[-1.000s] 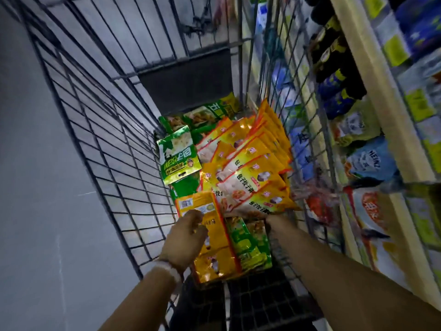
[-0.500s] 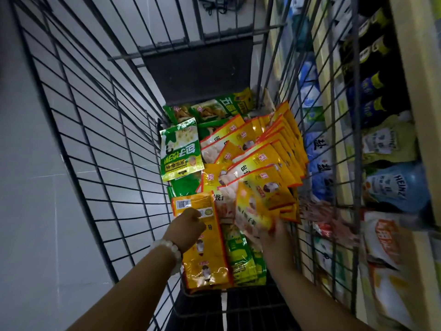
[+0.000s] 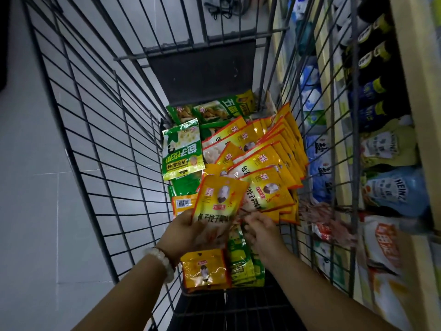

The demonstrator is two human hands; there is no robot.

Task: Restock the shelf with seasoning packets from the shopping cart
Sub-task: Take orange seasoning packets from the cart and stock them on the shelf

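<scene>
While the left hand (image 3: pixel 188 231) grips 1 yellow seasoning packet (image 3: pixel 220 199) above the shopping cart (image 3: pixel 100 149), the right hand (image 3: pixel 261 226) pinches another packet's (image 3: pixel 268 193) edge at 3 o'clock.

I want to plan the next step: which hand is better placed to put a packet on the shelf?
Right. The shelf lies on that side, but the left hand holds the yellow seasoning packet; the right hand must take it first.

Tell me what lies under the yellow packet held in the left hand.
Under the yellow packet in the left hand, a barcoded yellow packet and green packets show at its edges. Whatever lies directly beneath is covered by packet and hand.
</scene>
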